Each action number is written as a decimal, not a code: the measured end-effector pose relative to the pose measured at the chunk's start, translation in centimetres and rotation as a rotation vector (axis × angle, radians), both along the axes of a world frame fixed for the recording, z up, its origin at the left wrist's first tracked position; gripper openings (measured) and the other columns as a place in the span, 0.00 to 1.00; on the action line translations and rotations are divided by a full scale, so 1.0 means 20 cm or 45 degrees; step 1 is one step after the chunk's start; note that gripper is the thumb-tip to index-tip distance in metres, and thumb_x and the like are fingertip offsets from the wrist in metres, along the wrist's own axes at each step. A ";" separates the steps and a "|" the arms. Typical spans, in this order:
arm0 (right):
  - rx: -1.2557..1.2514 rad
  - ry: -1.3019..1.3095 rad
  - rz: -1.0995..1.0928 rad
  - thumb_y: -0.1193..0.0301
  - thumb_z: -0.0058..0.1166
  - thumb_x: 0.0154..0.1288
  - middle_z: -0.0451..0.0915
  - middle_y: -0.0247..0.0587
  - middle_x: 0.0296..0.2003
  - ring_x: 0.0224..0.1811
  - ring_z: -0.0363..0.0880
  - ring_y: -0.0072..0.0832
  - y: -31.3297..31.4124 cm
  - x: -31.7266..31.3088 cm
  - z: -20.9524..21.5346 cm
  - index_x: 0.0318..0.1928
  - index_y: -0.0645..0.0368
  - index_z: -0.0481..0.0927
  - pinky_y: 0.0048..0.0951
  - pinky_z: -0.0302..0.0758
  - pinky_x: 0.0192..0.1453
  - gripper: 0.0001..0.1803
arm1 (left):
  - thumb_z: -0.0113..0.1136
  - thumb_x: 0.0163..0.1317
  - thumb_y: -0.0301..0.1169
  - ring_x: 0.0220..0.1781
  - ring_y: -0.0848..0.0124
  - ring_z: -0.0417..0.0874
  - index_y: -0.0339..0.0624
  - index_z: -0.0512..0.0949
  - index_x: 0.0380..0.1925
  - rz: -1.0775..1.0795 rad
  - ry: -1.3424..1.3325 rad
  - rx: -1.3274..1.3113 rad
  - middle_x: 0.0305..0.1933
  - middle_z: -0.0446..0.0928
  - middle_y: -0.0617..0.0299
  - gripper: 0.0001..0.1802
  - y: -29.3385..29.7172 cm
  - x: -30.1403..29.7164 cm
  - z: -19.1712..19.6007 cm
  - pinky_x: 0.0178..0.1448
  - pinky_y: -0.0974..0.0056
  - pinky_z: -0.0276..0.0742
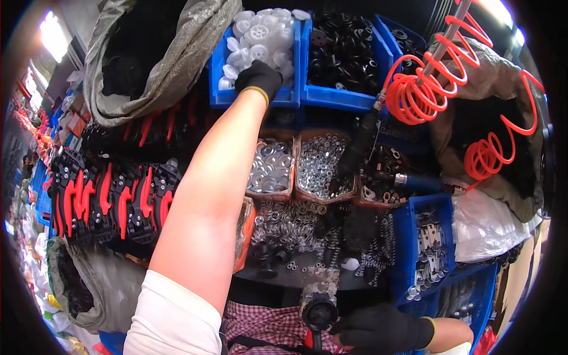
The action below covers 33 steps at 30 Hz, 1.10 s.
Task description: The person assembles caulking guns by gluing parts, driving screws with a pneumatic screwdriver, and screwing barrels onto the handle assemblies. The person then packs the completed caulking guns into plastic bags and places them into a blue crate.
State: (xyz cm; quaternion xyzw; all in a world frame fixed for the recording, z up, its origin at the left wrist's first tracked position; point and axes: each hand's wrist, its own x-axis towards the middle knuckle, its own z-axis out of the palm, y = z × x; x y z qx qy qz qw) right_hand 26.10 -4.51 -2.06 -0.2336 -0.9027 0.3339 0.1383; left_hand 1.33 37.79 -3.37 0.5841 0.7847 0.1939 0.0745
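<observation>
Reaches w/ L grip [258, 80] into blue bin [228, 97] of glossy wht plastic discs [259, 34]; has R grip [384, 329] by rnd blk part [319, 312]; can't tell if open/closed, both. Faces dark surface [293, 277] w/ coiled springs [290, 223], cluttered rm [32, 207].

Left hand [258, 81]: black glove [260, 74], thin yellow band [258, 91] at cuff. Right hand [384, 331]: matching black glove, same yellow cuff edge [431, 334]. White left sleeve [171, 319], plain, hemmed; forearm [222, 171] bare past it. Right sleeve [462, 349] also white, mostly cut off. Red-and-white checked cloth [257, 319] at torso.
</observation>
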 end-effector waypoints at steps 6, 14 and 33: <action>0.800 -0.241 0.170 0.65 0.55 0.54 0.81 0.45 0.40 0.40 0.82 0.37 0.01 -0.07 0.04 0.45 0.61 0.80 0.34 0.80 0.35 0.18 | 0.63 0.53 0.49 0.63 0.51 0.77 0.43 0.73 0.60 0.129 -0.288 0.236 0.60 0.77 0.45 0.35 -0.03 0.01 -0.01 0.64 0.55 0.72; 0.825 -0.210 0.301 0.63 0.55 0.59 0.81 0.43 0.36 0.32 0.82 0.34 0.05 -0.07 0.13 0.40 0.63 0.80 0.35 0.79 0.29 0.15 | 0.57 0.58 0.45 0.36 0.54 0.85 0.43 0.84 0.36 -0.324 -0.597 0.838 0.35 0.85 0.51 0.18 -0.06 -0.27 -0.11 0.44 0.54 0.77; 0.315 -0.542 0.387 0.70 0.53 0.59 0.75 0.44 0.29 0.25 0.82 0.37 0.10 -0.13 0.11 0.40 0.64 0.74 0.50 0.82 0.35 0.11 | 0.64 0.55 0.46 0.55 0.52 0.81 0.48 0.85 0.46 -0.526 0.542 -0.111 0.49 0.82 0.47 0.21 -0.66 -0.12 -0.51 0.60 0.52 0.75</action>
